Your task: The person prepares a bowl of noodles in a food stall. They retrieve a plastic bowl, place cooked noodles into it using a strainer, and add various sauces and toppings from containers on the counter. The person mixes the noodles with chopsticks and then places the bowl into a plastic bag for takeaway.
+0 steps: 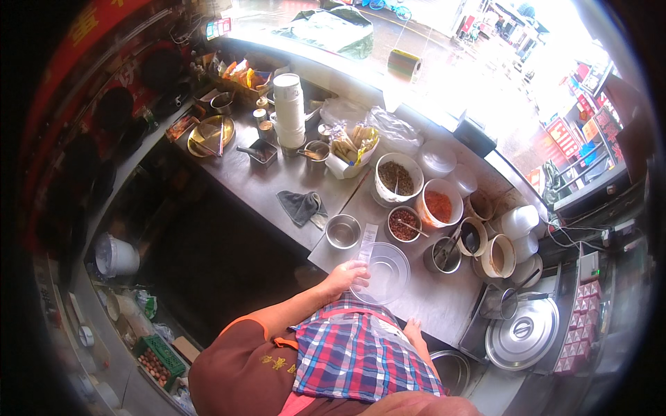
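My left hand (pixel 349 278) grips the rim of a round clear plastic container or lid (pixel 385 274) at the front edge of the steel counter. A printed paper slip (pixel 368 240) stands out beside its fingers; whether they pinch it too I cannot tell. My right hand (pixel 413 330) is low at the counter edge, in front of the checked apron (pixel 359 353), its fingers partly hidden. Just beyond the left hand stands a steel bowl (pixel 343 232). Peanuts with a spoon fill a steel pot (pixel 403 224), and another steel pot (pixel 442 255) holds utensils.
Tubs of chopped brown food (pixel 398 179) and red food (pixel 438 205) stand farther back. A dark cloth (pixel 302 207) lies left of them, below stacked white cups (pixel 289 112). At right sits a large lidded pot (pixel 522 331). A crate of eggs (pixel 156 364) is low at left.
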`<state>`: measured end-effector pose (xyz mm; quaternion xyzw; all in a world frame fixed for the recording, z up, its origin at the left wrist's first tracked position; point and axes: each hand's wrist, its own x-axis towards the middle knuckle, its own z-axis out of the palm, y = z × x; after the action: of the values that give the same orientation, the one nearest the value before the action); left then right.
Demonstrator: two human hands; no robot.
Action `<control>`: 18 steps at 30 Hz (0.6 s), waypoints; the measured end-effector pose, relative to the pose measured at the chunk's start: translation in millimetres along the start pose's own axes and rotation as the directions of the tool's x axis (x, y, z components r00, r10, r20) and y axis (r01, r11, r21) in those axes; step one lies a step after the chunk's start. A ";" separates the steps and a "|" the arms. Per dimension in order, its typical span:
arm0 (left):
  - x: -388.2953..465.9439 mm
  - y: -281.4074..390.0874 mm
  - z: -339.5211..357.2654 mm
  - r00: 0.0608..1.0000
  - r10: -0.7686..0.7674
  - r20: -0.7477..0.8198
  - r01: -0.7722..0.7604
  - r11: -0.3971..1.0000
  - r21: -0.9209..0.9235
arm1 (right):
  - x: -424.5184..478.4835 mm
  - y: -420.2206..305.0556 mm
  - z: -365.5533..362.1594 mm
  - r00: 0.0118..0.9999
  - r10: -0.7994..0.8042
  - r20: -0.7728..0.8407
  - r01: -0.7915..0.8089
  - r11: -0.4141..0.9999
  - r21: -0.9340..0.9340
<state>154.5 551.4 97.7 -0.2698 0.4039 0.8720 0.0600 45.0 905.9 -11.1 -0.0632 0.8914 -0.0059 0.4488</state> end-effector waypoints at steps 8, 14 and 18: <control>0.8 -0.4 2.6 1.000 -0.010 -0.003 0.010 1.000 0.027 | 6.0 4.8 5.9 0.999 -0.032 -0.010 0.032 0.998 -0.046; 2.9 1.5 5.7 1.000 -0.014 0.006 0.013 0.999 0.038 | 5.2 5.0 4.7 1.000 -0.013 -0.015 0.013 1.000 -0.014; 2.4 2.8 7.4 1.000 -0.022 -0.001 0.022 0.999 0.044 | 5.4 5.2 3.9 1.000 -0.022 -0.006 0.022 1.000 -0.017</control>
<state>148.5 554.7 102.2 -0.2731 0.4198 0.8622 0.0753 44.3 910.6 -18.1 -0.0767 0.8919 -0.0034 0.4456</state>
